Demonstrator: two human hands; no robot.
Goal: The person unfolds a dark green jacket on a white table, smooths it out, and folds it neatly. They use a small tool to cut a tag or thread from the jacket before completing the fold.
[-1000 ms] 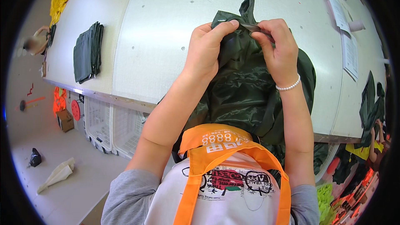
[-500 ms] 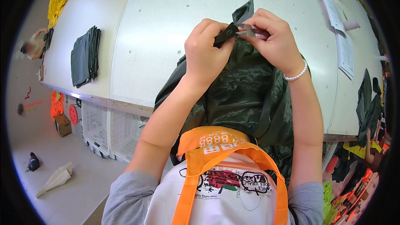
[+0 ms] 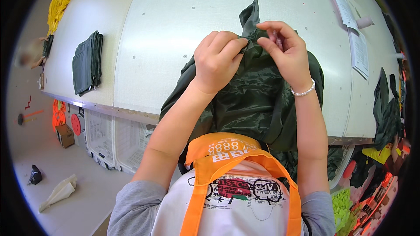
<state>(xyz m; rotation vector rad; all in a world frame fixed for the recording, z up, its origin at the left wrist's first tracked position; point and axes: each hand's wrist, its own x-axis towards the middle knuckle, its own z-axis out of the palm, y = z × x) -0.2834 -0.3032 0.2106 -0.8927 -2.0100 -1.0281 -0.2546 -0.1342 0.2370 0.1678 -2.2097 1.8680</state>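
A dark green, shiny garment (image 3: pixel 249 100) lies bunched over the table's near edge and hangs down in front of me. My left hand (image 3: pixel 218 59) is closed, pinching a gathered bit of its cloth between thumb and fingers. From that spot a narrow green flap (image 3: pixel 250 17) sticks up and away from me. Just right of the pinch is my right hand (image 3: pixel 286 52), its thumb and forefinger apart near the cloth. Its other fingers curl round small thread snips (image 3: pixel 278 40), of which only a pinkish part shows; the blades are hidden.
Folded dark green pieces (image 3: pixel 87 63) lie stacked on the white table (image 3: pixel 157 30) at left. Yellow cloth (image 3: pixel 65 0) is heaped far left. Printed sheets (image 3: pixel 358 52) and more green cloth (image 3: pixel 385 109) lie right. White plastic crates (image 3: pixel 99 135) stand below the table's left side.
The snips' blades, which were at the cloth, have gone out of sight into my right hand. Its thumb and forefinger have spread, and my left hand has shifted slightly nearer.
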